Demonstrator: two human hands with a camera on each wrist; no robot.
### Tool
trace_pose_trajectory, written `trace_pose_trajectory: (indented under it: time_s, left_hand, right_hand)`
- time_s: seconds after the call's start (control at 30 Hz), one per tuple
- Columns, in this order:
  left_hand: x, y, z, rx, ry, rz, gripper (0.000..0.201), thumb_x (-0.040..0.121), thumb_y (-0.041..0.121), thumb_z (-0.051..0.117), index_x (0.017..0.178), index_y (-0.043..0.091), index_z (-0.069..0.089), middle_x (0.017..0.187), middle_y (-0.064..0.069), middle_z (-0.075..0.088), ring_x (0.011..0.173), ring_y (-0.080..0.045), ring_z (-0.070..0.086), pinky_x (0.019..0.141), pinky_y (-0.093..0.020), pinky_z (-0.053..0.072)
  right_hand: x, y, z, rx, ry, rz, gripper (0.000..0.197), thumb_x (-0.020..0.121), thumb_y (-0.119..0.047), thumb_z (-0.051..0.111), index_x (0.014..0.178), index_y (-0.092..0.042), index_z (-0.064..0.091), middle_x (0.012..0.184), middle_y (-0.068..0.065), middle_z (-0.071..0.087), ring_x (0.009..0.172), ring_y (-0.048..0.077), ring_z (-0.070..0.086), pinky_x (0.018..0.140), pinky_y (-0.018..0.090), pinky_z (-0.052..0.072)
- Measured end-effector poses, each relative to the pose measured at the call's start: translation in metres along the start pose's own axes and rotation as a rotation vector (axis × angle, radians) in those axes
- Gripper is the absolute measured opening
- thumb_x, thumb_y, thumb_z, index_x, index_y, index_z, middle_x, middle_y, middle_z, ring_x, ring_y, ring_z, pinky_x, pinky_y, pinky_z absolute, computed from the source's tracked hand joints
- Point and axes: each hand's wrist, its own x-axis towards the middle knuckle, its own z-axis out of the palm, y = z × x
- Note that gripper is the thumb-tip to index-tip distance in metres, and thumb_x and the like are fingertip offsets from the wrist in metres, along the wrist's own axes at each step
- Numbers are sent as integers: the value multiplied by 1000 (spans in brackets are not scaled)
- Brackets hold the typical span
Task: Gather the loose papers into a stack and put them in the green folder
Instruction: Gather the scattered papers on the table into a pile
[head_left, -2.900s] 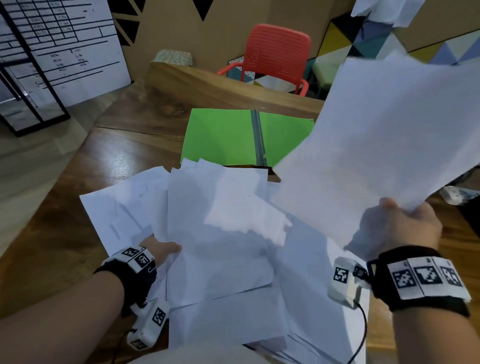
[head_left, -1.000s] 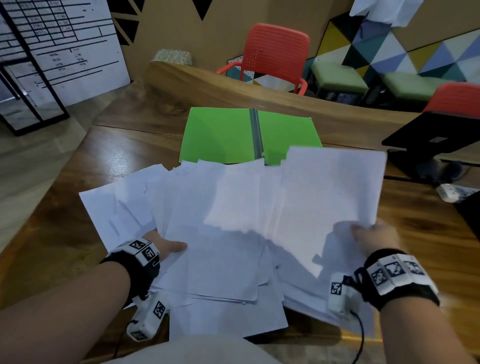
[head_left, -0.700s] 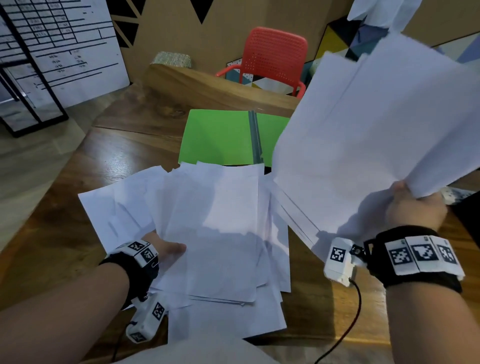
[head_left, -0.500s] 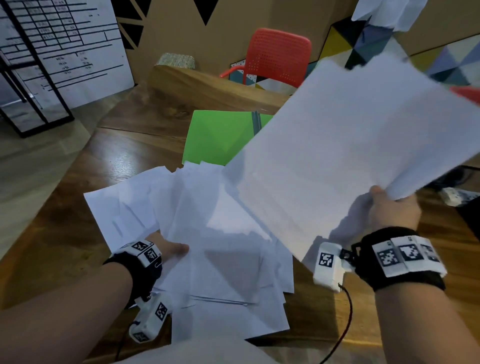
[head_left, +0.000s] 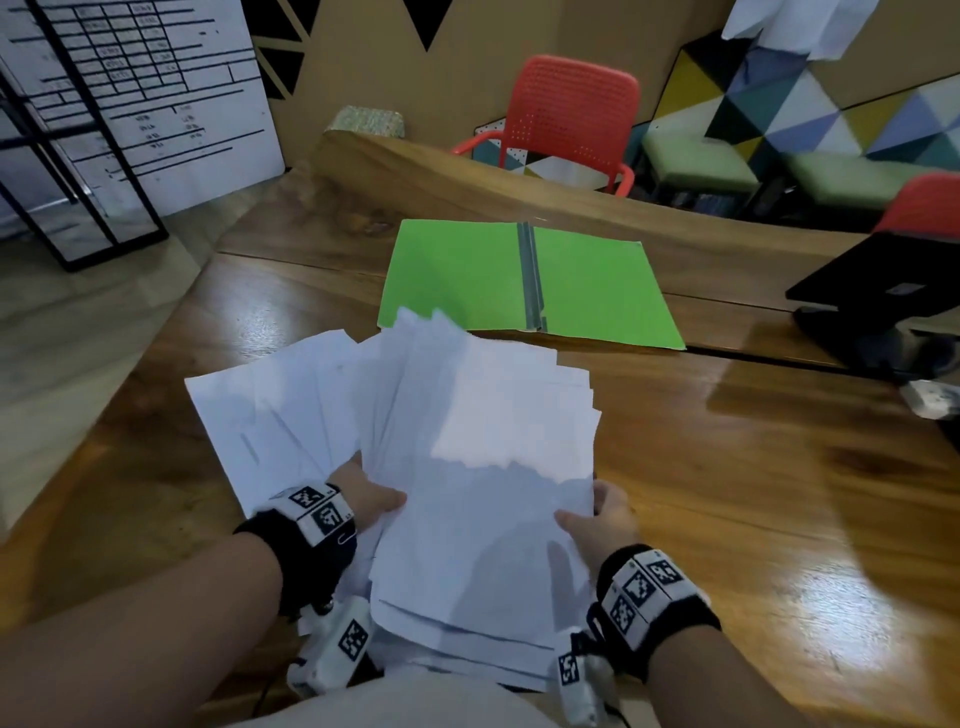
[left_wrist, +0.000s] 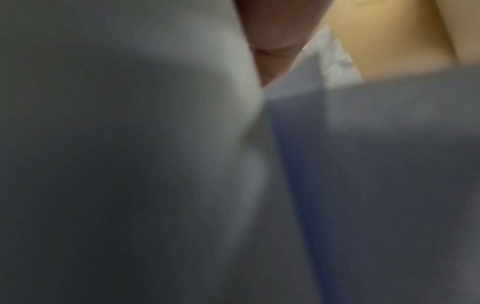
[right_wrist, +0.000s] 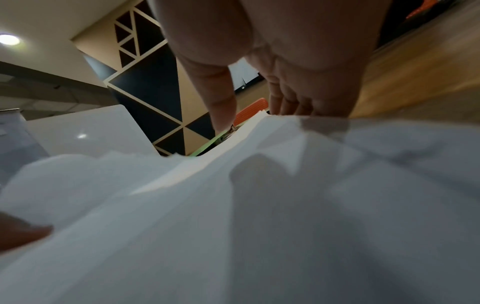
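Observation:
A thick, uneven stack of white papers (head_left: 483, 467) lies near the table's front edge. My left hand (head_left: 371, 499) grips its left side with the thumb on top. My right hand (head_left: 597, 514) grips the right side the same way; in the right wrist view the thumb (right_wrist: 221, 98) lies over the sheets (right_wrist: 233, 226) and the fingers curl behind their edge. A few loose sheets (head_left: 270, 415) fan out to the left, under the stack. The green folder (head_left: 457, 275) lies open and flat just beyond the papers. The left wrist view is blurred paper (left_wrist: 363, 164).
A black laptop (head_left: 872, 280) stands at the table's right edge, with a small white object (head_left: 930, 397) in front of it. A red chair (head_left: 566, 119) stands behind the raised wooden ledge (head_left: 467, 176). A whiteboard (head_left: 140, 93) stands at the far left.
My right hand has brought the sheets it held up in the air down onto the pile. It now holds the stack's right edge, opposite the left hand.

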Motion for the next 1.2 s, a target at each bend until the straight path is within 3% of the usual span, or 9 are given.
trace_pose_trajectory:
  time_s: [0.2, 0.3, 0.43, 0.53, 0.67, 0.87, 0.97, 1.03, 1.2]
  left_hand:
    - [-12, -9, -22, -334, -212, -10, 61, 25, 35, 93, 74, 2, 75, 100, -27, 68, 97, -38, 64, 98, -51, 46]
    - [-24, 4, -20, -374, -334, -8, 48, 23, 21, 93, 65, 3, 77, 75, -19, 75, 70, -29, 68, 70, -32, 57]
    - [-16, 19, 0, 24, -250, 138, 94, 25, 62, 82, 105, 15, 71, 108, -5, 71, 103, -24, 64, 96, -34, 47]
    - [-6, 20, 7, 213, -38, 84, 66, 70, 38, 74, 127, 13, 52, 132, -9, 57, 117, -27, 56, 97, -30, 43]
    - [2, 11, -15, 369, 362, -211, 75, 74, 38, 65, 138, 12, 35, 140, -18, 39, 120, -37, 50, 98, -40, 43]
    - [20, -4, -30, 135, 349, -246, 69, 83, 22, 61, 142, 4, 30, 140, -20, 48, 117, -35, 53, 92, -33, 40]
    - [19, -4, -25, 57, 290, -192, 72, 83, 23, 64, 143, 7, 28, 147, -15, 40, 129, -32, 46, 105, -35, 35]
    - [19, -4, -22, 160, 221, -181, 72, 82, 26, 65, 142, 5, 30, 147, -17, 38, 130, -32, 42, 107, -37, 33]
    - [20, 2, -33, 395, 120, -91, 10, 82, 13, 54, 81, 10, 44, 91, -9, 51, 90, -26, 48, 74, -29, 34]
  right_hand:
    - [0, -1, -38, 131, 2, 4, 95, 50, -54, 83, 127, -8, 52, 123, 7, 61, 112, 29, 58, 94, 37, 46]
    - [2, -1, -31, 257, -168, 118, 99, 22, -58, 87, 103, -6, 63, 106, 14, 69, 100, 34, 63, 91, 47, 50]
    - [11, -2, -19, 248, -176, 157, 73, 50, -29, 88, 111, 4, 64, 106, 23, 69, 96, 37, 66, 94, 47, 50]
    - [8, -2, -23, 52, -69, 173, 80, 58, -29, 83, 123, 5, 53, 120, 22, 62, 108, 37, 61, 96, 40, 49]
    - [10, 9, -33, 46, -33, 221, 86, 71, -27, 77, 139, 4, 35, 137, 23, 48, 122, 40, 50, 102, 42, 43]
    - [30, 25, -28, 65, -57, 202, 100, 54, -37, 81, 137, 0, 40, 131, 22, 54, 115, 41, 55, 99, 50, 46]
    - [43, 36, -27, 62, -68, 202, 109, 36, -46, 79, 130, -2, 49, 122, 21, 61, 107, 40, 60, 95, 50, 49]
    - [36, 29, -30, 32, -77, 191, 96, 46, -40, 80, 128, 1, 50, 121, 22, 61, 108, 40, 60, 96, 49, 48]
    - [26, 15, -59, -92, 29, 184, 70, 74, -25, 75, 129, 9, 47, 129, 25, 56, 116, 38, 55, 93, 38, 45]
